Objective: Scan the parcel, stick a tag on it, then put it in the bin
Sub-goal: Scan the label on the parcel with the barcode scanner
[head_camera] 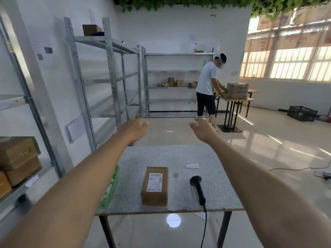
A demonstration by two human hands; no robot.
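A brown cardboard parcel (155, 186) with a white shipping label on top lies flat near the front of the speckled grey table (157, 154). To its right lies a black handheld scanner (197, 187), its cable hanging over the front edge. A small white tag (192, 165) rests further back on the right. My left hand (135, 129) and my right hand (203, 130) are stretched out in the air past the table's far edge, fingers apart, holding nothing. A green bin (109, 189) shows at the table's left side, mostly hidden by my left forearm.
Metal shelving (107, 77) lines the left wall; brown boxes (18, 158) sit on the nearest rack. Another person (207, 86) works at a wooden table at the back right. A black crate (301, 113) and cables lie on the tiled floor.
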